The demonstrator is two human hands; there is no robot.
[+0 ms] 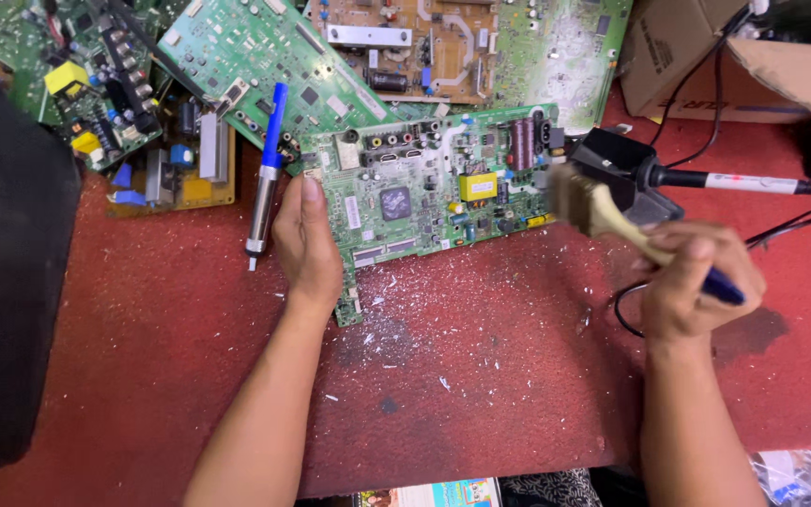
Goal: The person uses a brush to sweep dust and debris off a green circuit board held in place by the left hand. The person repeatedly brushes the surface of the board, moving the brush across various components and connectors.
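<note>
A green circuit board (424, 192) lies on the red table top (481, 376). My left hand (305, 242) grips the board's left edge, thumb on top. My right hand (696, 282) holds a paint brush (603, 214) with a wooden and blue handle; its pale bristles sit just off the board's right edge. White debris flecks lie scattered on the red surface below the board.
More circuit boards (265, 47) are piled at the back. A blue and silver desoldering pump (267, 178) lies left of my left hand. A black soldering iron with stand (631, 169) and cables sits at the right, a cardboard box (706, 56) behind it, and a dark object (7, 272) at the left.
</note>
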